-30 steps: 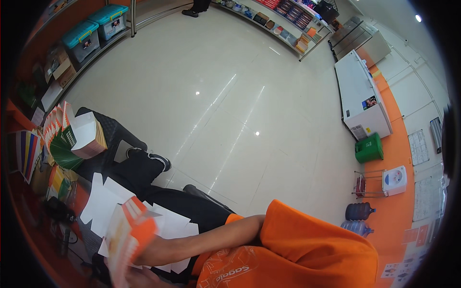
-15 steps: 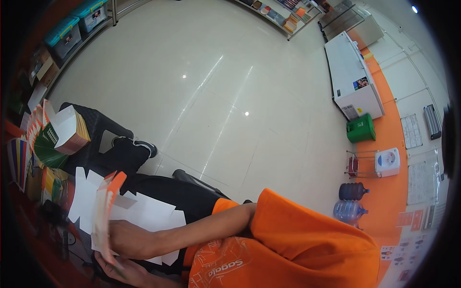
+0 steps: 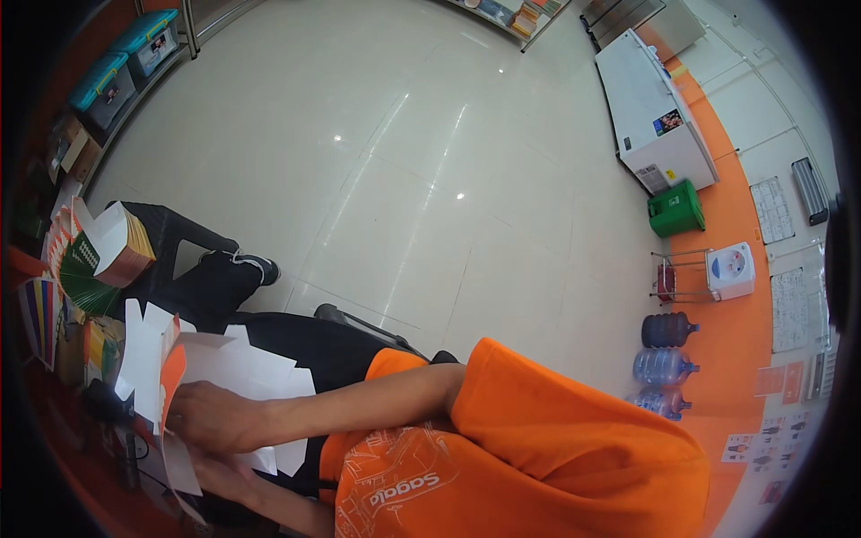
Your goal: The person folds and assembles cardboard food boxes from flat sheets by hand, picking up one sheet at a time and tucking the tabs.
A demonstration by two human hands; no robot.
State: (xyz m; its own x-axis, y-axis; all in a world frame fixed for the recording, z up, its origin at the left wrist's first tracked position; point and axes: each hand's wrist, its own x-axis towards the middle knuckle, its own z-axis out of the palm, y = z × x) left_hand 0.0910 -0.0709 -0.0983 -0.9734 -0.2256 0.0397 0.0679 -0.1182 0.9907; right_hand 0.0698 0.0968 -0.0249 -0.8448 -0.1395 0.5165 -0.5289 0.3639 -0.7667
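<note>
Both hands (image 3: 215, 418) at partly folded orange-white carton (image 3: 171, 369).

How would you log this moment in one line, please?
right hand: at orange-and-white carton | left hand: partly hidden | nearby: white card sheets

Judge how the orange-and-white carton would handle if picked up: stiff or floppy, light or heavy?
The carton looks like thin card, so probably light. Its angled panels suggest it may flex at folds yet stay fairly stiff between them.

I'm looking steeply down from the wearer's head, hands (image 3: 215, 418) close at lower left, freezer (image 3: 647, 109) far upper right.
</note>
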